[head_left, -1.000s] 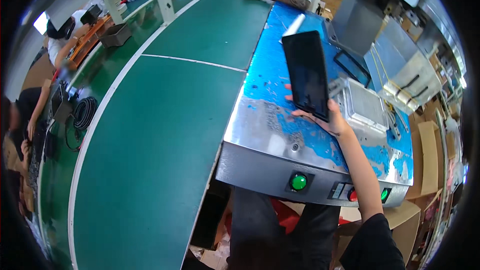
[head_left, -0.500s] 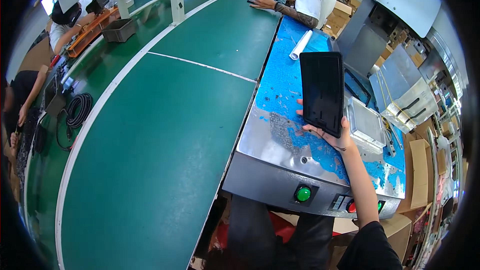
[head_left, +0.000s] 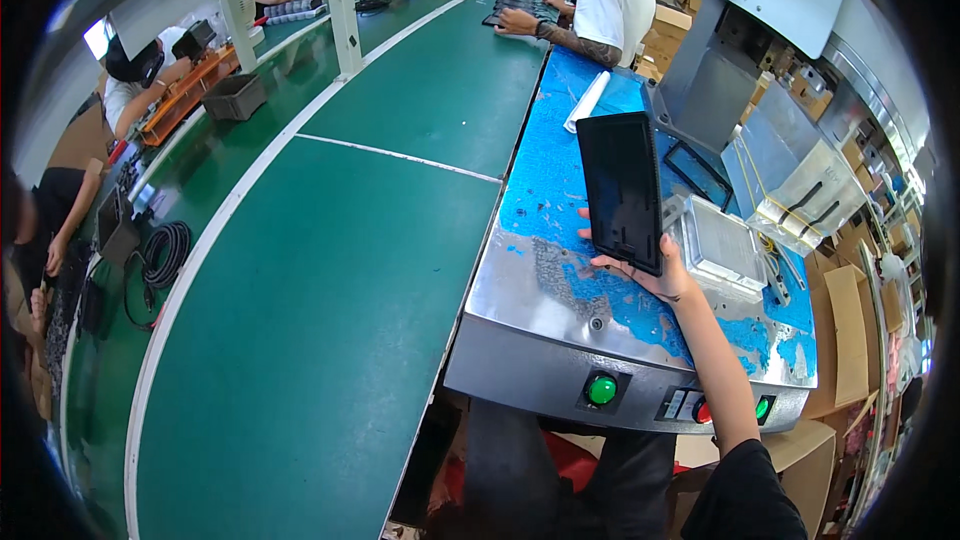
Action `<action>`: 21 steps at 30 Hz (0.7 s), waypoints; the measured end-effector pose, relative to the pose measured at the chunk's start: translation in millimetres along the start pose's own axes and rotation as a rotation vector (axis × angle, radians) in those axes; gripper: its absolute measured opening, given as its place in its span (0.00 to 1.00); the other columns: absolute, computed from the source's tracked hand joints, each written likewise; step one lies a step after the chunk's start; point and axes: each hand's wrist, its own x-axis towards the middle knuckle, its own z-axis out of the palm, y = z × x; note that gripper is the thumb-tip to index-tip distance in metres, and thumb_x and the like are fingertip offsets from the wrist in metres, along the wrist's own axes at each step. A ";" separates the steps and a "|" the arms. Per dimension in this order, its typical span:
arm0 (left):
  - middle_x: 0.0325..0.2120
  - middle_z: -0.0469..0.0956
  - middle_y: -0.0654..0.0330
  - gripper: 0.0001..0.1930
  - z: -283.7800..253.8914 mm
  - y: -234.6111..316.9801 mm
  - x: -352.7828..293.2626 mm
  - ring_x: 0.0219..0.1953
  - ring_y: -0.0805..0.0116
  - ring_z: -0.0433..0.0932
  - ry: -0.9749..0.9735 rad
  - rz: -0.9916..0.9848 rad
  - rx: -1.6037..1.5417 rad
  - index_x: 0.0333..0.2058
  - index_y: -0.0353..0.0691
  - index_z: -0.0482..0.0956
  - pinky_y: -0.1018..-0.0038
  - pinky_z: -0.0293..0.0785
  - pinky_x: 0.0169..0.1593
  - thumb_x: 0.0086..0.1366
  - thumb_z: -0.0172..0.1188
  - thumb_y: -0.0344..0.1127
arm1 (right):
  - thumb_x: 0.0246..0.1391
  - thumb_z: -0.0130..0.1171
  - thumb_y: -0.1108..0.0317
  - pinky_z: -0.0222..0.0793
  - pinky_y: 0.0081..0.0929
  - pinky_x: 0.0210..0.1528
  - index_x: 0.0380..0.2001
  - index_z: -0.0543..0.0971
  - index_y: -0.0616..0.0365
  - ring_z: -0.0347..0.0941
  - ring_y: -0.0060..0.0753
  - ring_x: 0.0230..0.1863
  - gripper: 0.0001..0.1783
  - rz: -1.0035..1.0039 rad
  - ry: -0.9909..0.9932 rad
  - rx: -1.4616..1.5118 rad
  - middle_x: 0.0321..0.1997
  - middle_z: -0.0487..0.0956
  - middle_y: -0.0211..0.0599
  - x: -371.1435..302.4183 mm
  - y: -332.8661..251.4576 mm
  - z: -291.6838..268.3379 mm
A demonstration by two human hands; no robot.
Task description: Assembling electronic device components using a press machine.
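One right grip (head_left: 666, 278), curled under black panel (head_left: 620, 190)

A flat black rectangular device (head_left: 620, 190) partly hides the right hand (head_left: 668, 278), the bare forearm (head_left: 718, 365) partly covers a round red button (head_left: 703, 411), and the long green work surface (head_left: 310, 340) runs past the lower edge.

Short sleeve (head_left: 745, 495) is black and plain. Right forearm (head_left: 716, 365) is bare beyond the sleeve. Dark trousers (head_left: 625, 468) show left of the sleeve.
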 end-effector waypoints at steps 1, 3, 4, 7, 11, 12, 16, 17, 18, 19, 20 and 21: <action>0.52 0.66 0.44 0.28 -1.4 1.0 1.4 0.56 0.51 0.65 -0.010 0.004 -0.001 0.56 0.29 0.61 0.61 0.58 0.61 0.62 0.58 0.36 | 0.47 0.56 0.31 0.70 0.36 0.57 0.68 0.49 0.58 0.66 0.39 0.62 0.57 -0.001 0.000 -0.011 0.69 0.55 0.48 -0.6 -0.1 -0.6; 0.53 0.66 0.44 0.28 -8.0 3.0 6.0 0.56 0.51 0.65 -0.020 0.011 0.009 0.57 0.29 0.61 0.61 0.58 0.61 0.62 0.58 0.36 | 0.46 0.56 0.31 0.70 0.36 0.57 0.67 0.49 0.58 0.64 0.39 0.62 0.57 -0.005 0.016 -0.019 0.68 0.57 0.48 0.1 1.1 0.0; 0.53 0.66 0.44 0.28 -14.2 4.8 8.4 0.56 0.51 0.65 -0.020 0.017 0.024 0.57 0.29 0.61 0.61 0.58 0.61 0.62 0.58 0.36 | 0.46 0.57 0.31 0.70 0.37 0.57 0.68 0.49 0.58 0.63 0.39 0.63 0.57 -0.014 0.016 -0.011 0.68 0.57 0.47 0.2 0.9 0.6; 0.53 0.67 0.44 0.28 -43.5 18.3 6.2 0.57 0.50 0.65 -0.023 0.035 0.061 0.57 0.29 0.61 0.60 0.58 0.61 0.62 0.58 0.36 | 0.48 0.57 0.34 0.70 0.38 0.57 0.68 0.49 0.56 0.62 0.39 0.64 0.55 -0.034 0.007 0.020 0.68 0.56 0.46 0.7 0.4 2.2; 0.53 0.67 0.43 0.29 -90.5 62.9 -45.6 0.57 0.50 0.65 -0.038 -0.030 0.132 0.57 0.29 0.61 0.60 0.58 0.61 0.62 0.58 0.37 | 0.51 0.57 0.38 0.70 0.37 0.57 0.68 0.48 0.54 0.63 0.37 0.63 0.51 -0.033 -0.004 0.090 0.67 0.58 0.43 -3.8 1.4 3.7; 0.53 0.67 0.43 0.29 -99.3 77.5 -64.8 0.57 0.50 0.65 -0.033 -0.064 0.157 0.57 0.29 0.61 0.60 0.58 0.61 0.62 0.58 0.37 | 0.52 0.57 0.40 0.70 0.37 0.57 0.68 0.49 0.54 0.63 0.36 0.62 0.50 -0.037 -0.005 0.078 0.67 0.59 0.42 -4.4 1.2 3.3; 0.59 0.60 0.42 0.33 -76.3 129.8 -112.9 0.62 0.49 0.58 -0.376 -0.268 -0.101 0.61 0.31 0.56 0.60 0.53 0.64 0.64 0.57 0.44 | 0.56 0.55 0.43 0.69 0.36 0.57 0.67 0.51 0.54 0.64 0.33 0.60 0.45 -0.081 0.044 0.052 0.64 0.62 0.38 -5.6 6.4 2.9; 0.61 0.56 0.42 0.33 -68.2 138.6 -115.0 0.64 0.47 0.54 -0.515 -0.176 -0.219 0.62 0.33 0.55 0.60 0.49 0.66 0.66 0.54 0.47 | 0.57 0.54 0.44 0.70 0.37 0.56 0.67 0.51 0.54 0.64 0.33 0.60 0.43 -0.089 0.049 0.060 0.63 0.63 0.38 -5.7 7.8 2.5; 0.61 0.55 0.40 0.34 -59.2 146.3 -115.1 0.65 0.43 0.52 -0.564 -0.189 0.007 0.64 0.36 0.53 0.59 0.49 0.66 0.66 0.53 0.48 | 0.58 0.54 0.45 0.70 0.37 0.56 0.67 0.51 0.54 0.63 0.33 0.60 0.43 -0.084 0.056 0.061 0.63 0.62 0.39 -4.9 9.0 2.1; 0.62 0.54 0.39 0.35 -51.3 153.2 -115.2 0.65 0.39 0.50 -0.619 -0.076 0.187 0.65 0.40 0.52 0.58 0.50 0.66 0.66 0.53 0.50 | 0.58 0.53 0.45 0.70 0.37 0.56 0.67 0.51 0.54 0.63 0.34 0.60 0.42 -0.087 0.077 0.060 0.63 0.62 0.40 -5.0 10.5 2.1; 0.62 0.52 0.34 0.38 -45.0 159.0 -110.9 0.63 0.35 0.53 -0.651 -0.143 0.279 0.66 0.43 0.50 0.56 0.52 0.65 0.64 0.53 0.55 | 0.58 0.53 0.45 0.70 0.37 0.56 0.67 0.51 0.54 0.63 0.34 0.60 0.42 -0.076 0.050 0.083 0.63 0.62 0.40 -4.1 11.1 2.0; 0.62 0.50 0.30 0.42 -39.6 165.1 -110.5 0.61 0.31 0.56 -0.687 -0.215 0.378 0.67 0.46 0.48 0.54 0.54 0.64 0.62 0.53 0.60 | 0.58 0.53 0.45 0.70 0.36 0.57 0.67 0.51 0.53 0.62 0.35 0.60 0.42 -0.073 0.064 0.051 0.63 0.61 0.41 -4.5 12.2 2.4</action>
